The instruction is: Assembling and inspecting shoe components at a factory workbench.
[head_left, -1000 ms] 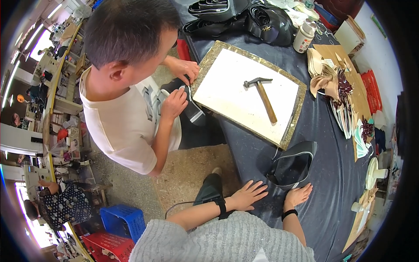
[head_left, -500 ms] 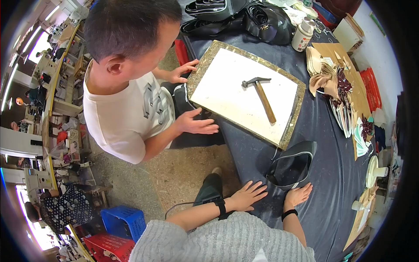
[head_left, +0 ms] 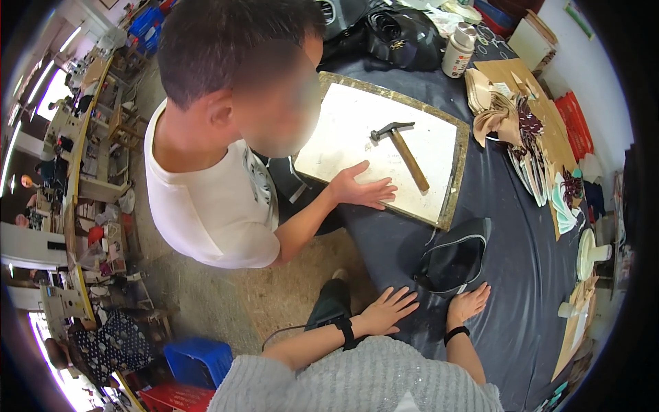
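My left hand (head_left: 388,311) rests on the dark covering of the table (head_left: 384,240), fingers stretched out, holding nothing. My right hand (head_left: 469,305) lies on its side with its fingers loosely extended, also holding nothing. Just beyond it stands a black, open-topped loop of material (head_left: 453,264) with pale edging; I cannot tell whether the fingertips touch it. Farther off, a hammer (head_left: 412,165) with a wooden handle lies on a white board (head_left: 343,130) framed by a worn, speckled border. A co-worker's hand (head_left: 360,187) reaches, fingers spread, over the board's near left edge.
The co-worker (head_left: 206,192) in a white shirt sits left of the table. Black rolled pieces (head_left: 401,41) and a white bottle (head_left: 459,51) are at the back. Fanned stacks of cut pieces (head_left: 498,113) lie on brown cardboard at right. Blue (head_left: 198,364) and red crates stand lower left.
The co-worker has leaned right and moved one hand from beside the board to over its edge; the other hand is now hidden. The view has shifted slightly. My hands stay in place.
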Available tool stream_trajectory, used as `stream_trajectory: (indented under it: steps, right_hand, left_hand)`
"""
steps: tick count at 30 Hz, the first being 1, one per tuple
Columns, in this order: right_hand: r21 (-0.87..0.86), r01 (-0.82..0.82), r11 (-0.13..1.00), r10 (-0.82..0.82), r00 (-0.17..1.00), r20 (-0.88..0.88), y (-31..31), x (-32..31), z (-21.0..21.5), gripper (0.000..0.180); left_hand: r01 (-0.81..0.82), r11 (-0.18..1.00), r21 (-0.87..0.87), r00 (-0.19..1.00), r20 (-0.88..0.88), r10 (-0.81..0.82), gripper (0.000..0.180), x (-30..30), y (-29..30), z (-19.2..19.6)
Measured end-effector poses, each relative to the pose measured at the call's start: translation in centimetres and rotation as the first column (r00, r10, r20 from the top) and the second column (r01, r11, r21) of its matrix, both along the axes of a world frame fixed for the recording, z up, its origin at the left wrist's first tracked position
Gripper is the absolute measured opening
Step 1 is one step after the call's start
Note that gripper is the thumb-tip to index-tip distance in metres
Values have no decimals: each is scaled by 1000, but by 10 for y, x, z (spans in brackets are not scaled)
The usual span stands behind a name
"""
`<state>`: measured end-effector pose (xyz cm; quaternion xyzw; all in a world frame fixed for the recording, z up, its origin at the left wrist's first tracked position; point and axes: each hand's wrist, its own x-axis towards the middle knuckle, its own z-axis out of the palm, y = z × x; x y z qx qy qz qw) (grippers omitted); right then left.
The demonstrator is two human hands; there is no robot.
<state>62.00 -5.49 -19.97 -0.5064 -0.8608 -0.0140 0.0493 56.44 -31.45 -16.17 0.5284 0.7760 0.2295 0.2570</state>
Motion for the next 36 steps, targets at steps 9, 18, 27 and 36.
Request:
stream_trajectory:
  steps: [9, 18, 27, 36]
  right_hand:
    - [-41, 14, 999, -14, 1000, 5, -8, -5, 10, 60]
    - [-8, 8, 1000, -8, 1000, 22, -5, 0, 0, 60]
    - [14, -10, 1000, 10, 1000, 11, -5, 1, -2, 59]
    - [-4, -7, 1000, 7, 1000, 17, -7, 1, 1, 59]
  left_hand:
    - [8, 1000, -19, 1000, 6, -8, 89, -2, -2, 4]
    - [-30, 999, 43, 1000, 0, 30, 95, 3, -5, -2]
    - [-39, 997, 60, 999, 9, 38, 96, 3, -6, -2]
    - [-42, 996, 76, 998, -34, 45, 97, 5, -6, -6]
